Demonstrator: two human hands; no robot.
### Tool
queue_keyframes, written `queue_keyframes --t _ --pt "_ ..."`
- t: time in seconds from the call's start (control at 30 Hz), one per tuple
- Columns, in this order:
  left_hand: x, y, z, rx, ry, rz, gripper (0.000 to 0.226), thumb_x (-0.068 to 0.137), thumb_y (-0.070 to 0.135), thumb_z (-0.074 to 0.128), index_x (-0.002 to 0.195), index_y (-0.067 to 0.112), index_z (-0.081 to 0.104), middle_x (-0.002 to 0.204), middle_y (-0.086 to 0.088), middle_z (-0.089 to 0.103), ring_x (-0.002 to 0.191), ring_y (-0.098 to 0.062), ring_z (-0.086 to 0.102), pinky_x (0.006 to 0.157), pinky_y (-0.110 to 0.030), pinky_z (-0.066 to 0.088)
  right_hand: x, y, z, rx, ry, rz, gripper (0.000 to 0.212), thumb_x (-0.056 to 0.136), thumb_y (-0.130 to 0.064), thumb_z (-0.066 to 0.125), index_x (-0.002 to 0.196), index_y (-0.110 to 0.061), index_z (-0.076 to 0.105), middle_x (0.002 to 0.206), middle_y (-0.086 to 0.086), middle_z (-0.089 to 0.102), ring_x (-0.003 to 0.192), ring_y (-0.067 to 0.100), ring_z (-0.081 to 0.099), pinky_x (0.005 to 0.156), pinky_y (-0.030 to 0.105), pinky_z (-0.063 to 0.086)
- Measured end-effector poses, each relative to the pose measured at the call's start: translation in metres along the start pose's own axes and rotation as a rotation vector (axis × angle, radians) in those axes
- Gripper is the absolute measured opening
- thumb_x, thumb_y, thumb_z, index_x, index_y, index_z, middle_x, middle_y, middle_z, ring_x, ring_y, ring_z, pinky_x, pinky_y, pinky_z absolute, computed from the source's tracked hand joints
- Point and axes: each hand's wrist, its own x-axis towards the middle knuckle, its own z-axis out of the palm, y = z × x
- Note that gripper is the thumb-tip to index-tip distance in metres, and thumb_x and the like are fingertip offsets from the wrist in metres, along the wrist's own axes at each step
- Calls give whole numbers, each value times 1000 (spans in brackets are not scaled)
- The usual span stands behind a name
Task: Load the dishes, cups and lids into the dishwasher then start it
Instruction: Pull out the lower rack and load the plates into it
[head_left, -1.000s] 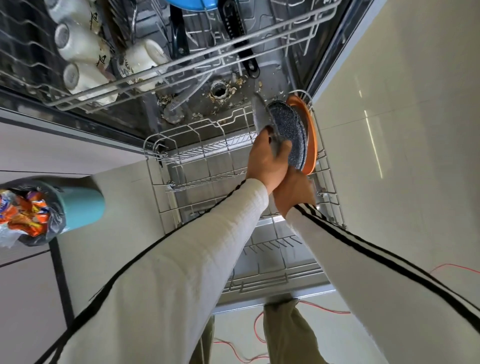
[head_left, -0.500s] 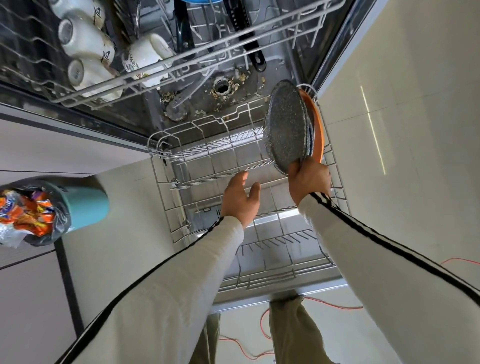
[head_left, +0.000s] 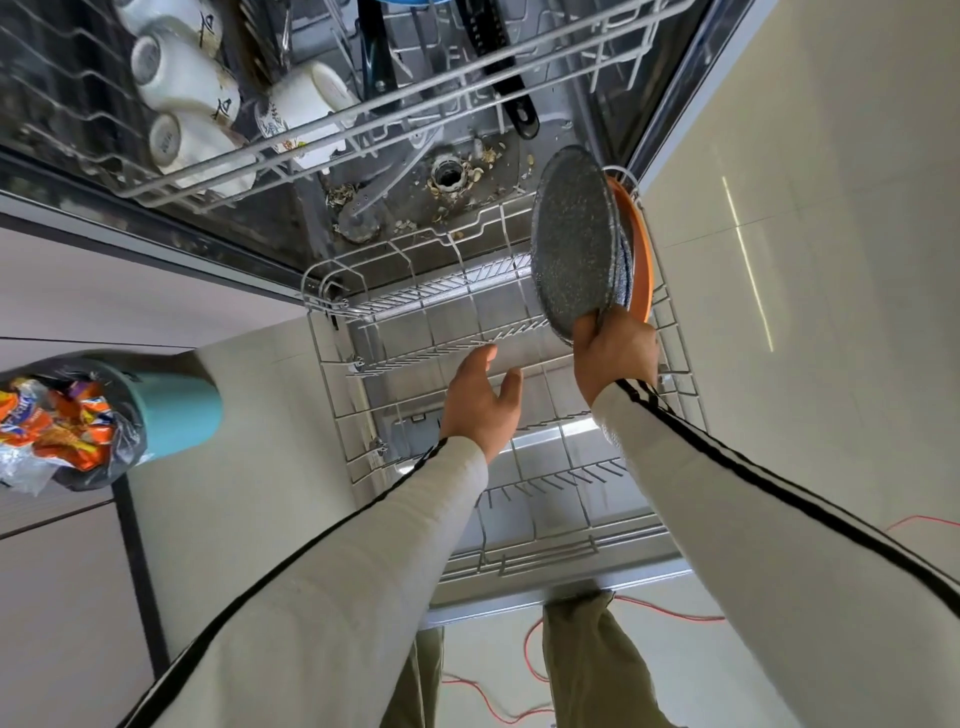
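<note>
Where the pulled-out lower rack juts over pale floor tiles (a teal bin stands left), the speckled plate stands upright beside the orange plate. The right hand fingers grip its rim; the left hand, on it a second ago, hovers released.

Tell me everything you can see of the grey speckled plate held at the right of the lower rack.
The grey speckled plate is round and shallow, stone-like with fine pale flecks. It stands on edge, slightly tilted, at the right side of the lower rack. The right hand grips its lower rim. Close behind it stands an orange plate, with a dark rim between. Whether it sits in the tines is hidden.
</note>
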Motion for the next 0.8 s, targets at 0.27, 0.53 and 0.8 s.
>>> queue_keyframes --t 0.27,0.53,0.8 --pt "-9 -15 -4 155 -49 -9 50 98 28 56 144 14 44 145 -5 50 132 -22 48 107 -29 37 0 4 10 -168 -82 57 34 101 -33 42 89 -4 57 76 13 48 76 33 56 63 34 39" --pt "-21 -45 -13 759 -280 129 68 100 31 43 157 14 11 165 -5 9 152 -23 8 124 -41 14 9 20 46 -343 -338 73 29 101 -28 47 108 -6 64 110 17 69 102 37 66 81 41 54" --pt "-53 -70 -30 839 -330 42 71 99 30 47 158 16 10 166 -6 5 153 -24 3 125 -40 8 -10 38 42 -327 -336 127 31 101 -29 45 123 -8 53 121 18 62 111 37 61 89 40 50"
